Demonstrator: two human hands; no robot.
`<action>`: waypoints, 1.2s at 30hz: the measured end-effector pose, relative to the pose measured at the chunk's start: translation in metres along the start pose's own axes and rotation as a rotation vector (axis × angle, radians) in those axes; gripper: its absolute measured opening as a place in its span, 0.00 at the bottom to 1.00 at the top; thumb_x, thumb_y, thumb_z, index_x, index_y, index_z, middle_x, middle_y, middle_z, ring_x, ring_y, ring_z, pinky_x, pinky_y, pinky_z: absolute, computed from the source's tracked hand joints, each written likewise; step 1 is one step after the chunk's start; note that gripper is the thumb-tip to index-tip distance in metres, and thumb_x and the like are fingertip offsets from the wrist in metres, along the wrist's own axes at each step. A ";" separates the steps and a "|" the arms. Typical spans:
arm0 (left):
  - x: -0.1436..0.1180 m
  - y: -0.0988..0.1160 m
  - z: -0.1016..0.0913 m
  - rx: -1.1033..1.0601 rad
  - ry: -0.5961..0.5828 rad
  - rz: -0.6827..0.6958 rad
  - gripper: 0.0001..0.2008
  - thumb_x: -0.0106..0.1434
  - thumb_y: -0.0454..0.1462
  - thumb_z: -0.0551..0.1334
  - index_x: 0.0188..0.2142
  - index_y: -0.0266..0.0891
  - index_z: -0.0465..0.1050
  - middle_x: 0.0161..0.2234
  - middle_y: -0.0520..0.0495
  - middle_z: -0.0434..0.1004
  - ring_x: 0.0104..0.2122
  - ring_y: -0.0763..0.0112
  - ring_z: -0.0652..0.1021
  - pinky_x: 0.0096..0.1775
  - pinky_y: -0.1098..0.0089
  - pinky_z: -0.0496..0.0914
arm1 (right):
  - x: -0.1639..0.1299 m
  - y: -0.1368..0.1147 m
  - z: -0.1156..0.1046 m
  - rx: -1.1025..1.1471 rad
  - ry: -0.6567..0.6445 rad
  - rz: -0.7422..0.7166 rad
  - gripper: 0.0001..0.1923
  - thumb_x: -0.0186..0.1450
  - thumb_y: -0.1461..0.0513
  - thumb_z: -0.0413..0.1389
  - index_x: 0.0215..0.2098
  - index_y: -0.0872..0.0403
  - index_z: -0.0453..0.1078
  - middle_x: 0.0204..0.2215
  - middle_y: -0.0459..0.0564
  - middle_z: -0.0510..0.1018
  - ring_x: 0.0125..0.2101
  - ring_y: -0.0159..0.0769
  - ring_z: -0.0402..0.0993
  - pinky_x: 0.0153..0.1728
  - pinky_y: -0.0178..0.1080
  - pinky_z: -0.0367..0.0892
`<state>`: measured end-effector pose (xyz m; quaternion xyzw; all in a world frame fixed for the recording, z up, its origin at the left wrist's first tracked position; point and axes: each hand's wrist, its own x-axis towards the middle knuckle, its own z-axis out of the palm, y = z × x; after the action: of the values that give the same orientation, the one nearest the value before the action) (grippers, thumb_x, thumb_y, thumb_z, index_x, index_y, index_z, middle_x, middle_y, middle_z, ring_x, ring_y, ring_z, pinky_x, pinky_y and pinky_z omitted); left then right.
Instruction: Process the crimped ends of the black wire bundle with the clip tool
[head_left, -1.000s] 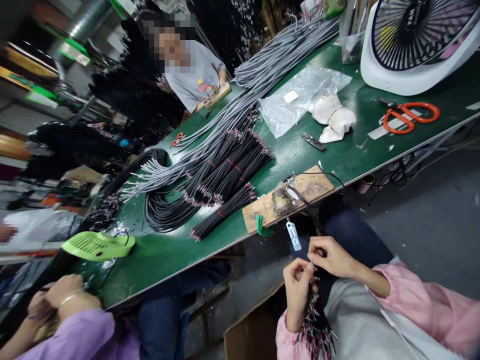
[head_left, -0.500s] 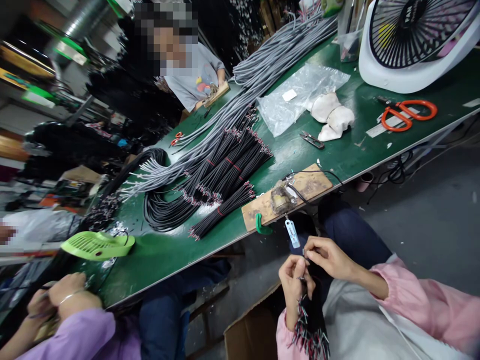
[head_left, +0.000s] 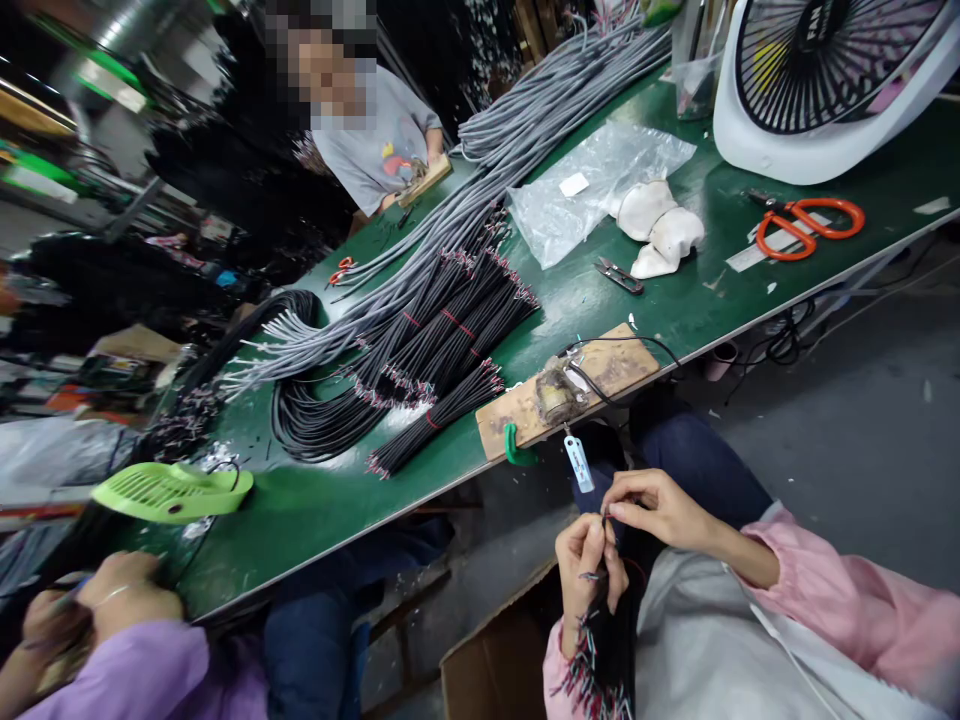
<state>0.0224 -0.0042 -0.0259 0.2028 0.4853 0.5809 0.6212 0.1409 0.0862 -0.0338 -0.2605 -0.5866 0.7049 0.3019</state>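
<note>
Over my lap, my left hand (head_left: 586, 562) is closed on thin black cables (head_left: 624, 610). Their stripped ends, with red, white and black wires (head_left: 589, 672), hang out below the fingers. My right hand (head_left: 651, 508) pinches at the tip of one cable, right against the left fingertips; the small wire ends there are partly hidden by the fingers. Just beyond the hands, a light blue tag (head_left: 578, 463) hangs from a small grimy device (head_left: 556, 394) on a wooden board (head_left: 622, 366) at the table edge. A green clamp (head_left: 517, 446) sits at the board's end.
Bundles of black cables (head_left: 442, 330) and long grey cables (head_left: 480, 200) lie on the green table (head_left: 720, 240). Orange-handled scissors (head_left: 810, 228), small snips (head_left: 619, 276), a plastic bag (head_left: 555, 215) and a white fan (head_left: 780, 150) stand rightward. A co-worker's purple sleeve (head_left: 142, 660) is at left; a carton (head_left: 487, 660) stands below.
My right fingers have shifted slightly closer to the left fingertips at the cable tip. The hanging wire ends have swung left and down. The whole view has drifted a little.
</note>
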 end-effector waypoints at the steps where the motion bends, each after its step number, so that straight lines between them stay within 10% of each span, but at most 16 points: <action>1: 0.000 0.000 0.000 0.000 0.005 -0.006 0.17 0.60 0.46 0.59 0.22 0.38 0.63 0.06 0.59 0.57 0.03 0.83 0.56 0.09 0.81 0.53 | -0.001 -0.001 -0.001 0.001 0.003 -0.012 0.12 0.62 0.57 0.55 0.33 0.59 0.73 0.27 0.49 0.74 0.27 0.32 0.67 0.29 0.33 0.63; 19: 0.002 -0.003 -0.002 0.119 0.106 0.010 0.14 0.58 0.44 0.62 0.23 0.37 0.65 0.07 0.59 0.59 0.03 0.83 0.58 0.08 0.83 0.51 | -0.005 -0.010 0.004 -0.241 0.047 -0.025 0.10 0.64 0.62 0.51 0.28 0.57 0.70 0.23 0.46 0.69 0.25 0.30 0.63 0.27 0.33 0.60; 36: 0.004 -0.012 -0.003 -0.019 -0.171 -0.065 0.20 0.62 0.47 0.55 0.20 0.38 0.58 0.05 0.58 0.57 0.03 0.83 0.55 0.08 0.81 0.54 | 0.000 0.001 0.005 0.371 -0.003 0.256 0.09 0.54 0.59 0.59 0.23 0.59 0.69 0.18 0.44 0.70 0.21 0.28 0.65 0.25 0.32 0.60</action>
<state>0.0255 -0.0044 -0.0390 0.2299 0.4314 0.5456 0.6807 0.1373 0.0827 -0.0337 -0.2719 -0.4094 0.8336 0.2521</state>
